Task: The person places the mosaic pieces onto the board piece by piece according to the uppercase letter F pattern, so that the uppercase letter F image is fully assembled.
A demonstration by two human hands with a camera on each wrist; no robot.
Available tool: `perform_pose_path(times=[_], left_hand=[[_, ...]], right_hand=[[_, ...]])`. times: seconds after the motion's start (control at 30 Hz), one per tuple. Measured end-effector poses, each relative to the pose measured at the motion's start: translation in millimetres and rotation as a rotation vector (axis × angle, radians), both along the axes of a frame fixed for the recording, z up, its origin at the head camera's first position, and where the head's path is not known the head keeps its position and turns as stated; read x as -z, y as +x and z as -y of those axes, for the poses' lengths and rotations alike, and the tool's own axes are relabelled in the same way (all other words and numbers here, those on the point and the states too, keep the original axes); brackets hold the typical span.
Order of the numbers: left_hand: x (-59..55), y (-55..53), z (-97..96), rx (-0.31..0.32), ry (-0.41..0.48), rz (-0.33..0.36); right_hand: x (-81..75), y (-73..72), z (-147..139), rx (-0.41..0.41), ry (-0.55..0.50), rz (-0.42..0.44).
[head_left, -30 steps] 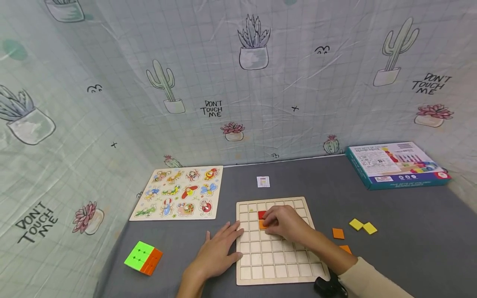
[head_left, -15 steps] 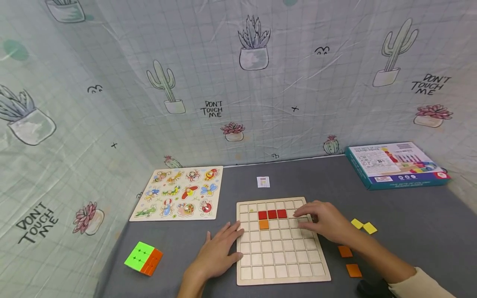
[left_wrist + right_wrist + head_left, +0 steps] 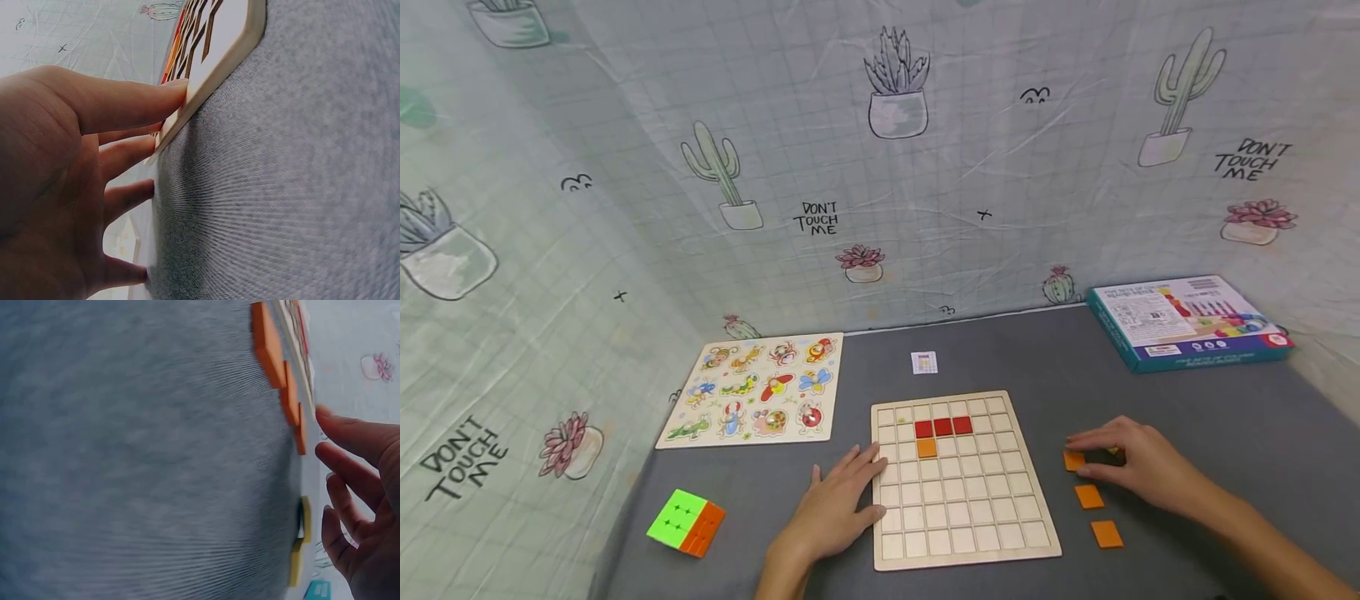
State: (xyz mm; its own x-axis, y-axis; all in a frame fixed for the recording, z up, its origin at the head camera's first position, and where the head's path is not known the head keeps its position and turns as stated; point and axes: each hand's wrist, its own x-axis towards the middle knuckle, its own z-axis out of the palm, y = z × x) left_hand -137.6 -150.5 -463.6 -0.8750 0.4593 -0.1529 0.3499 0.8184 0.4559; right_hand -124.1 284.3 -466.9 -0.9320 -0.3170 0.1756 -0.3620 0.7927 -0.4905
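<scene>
near the parted fingers of the right hand [image 3: 1138, 462], three loose orange tiles [image 3: 1089, 497], two yellow tiles [image 3: 295, 565], against the spread fingers of the left hand [image 3: 831, 517], one gridded board [image 3: 962, 515] holding three red tiles [image 3: 943, 427], one orange tile [image 3: 927, 448]

L hand [image 3: 829, 510] back-up, fingers [image 3: 855, 467] spread & near straight, thumb [image 3: 870, 517] out to the side. R forearm [image 3: 1262, 533] angles in from lower R of head view, bare as far as shown. R hand [image 3: 1138, 465] — thumb & index extended, gap btwn tips — w/ other fingers loosely bent.
</scene>
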Motion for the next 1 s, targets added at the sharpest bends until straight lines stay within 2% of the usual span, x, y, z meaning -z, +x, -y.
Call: perform_pose_path(times=[0.13, 0.3, 0.43, 0.73, 1.0], left_hand=[[-0.4, -0.5, 0.5, -0.001, 0.006, -0.004], [-0.8, -0.4, 0.0, -0.001, 0.004, 0.001], [-0.9, 0.2, -0.3, -0.004, 0.001, 0.003], [-0.9, 0.2, 0.2, -0.005, -0.004, 0.001], [-0.1, 0.2, -0.1, -0.008, -0.004, 0.01]], right_hand=[[4.4, 1.1, -1.9, 0.031, 0.038, 0.056], [8.4, 3.5, -1.5, 0.044, 0.032, 0.096], [9.9, 4.2, -1.0, 0.044, 0.027, 0.079], [4.1, -1.8, 0.6, -0.011, 0.063, -0.051], [-6.9, -7.9, 6.2, -0.047, 0.03, -0.034]])
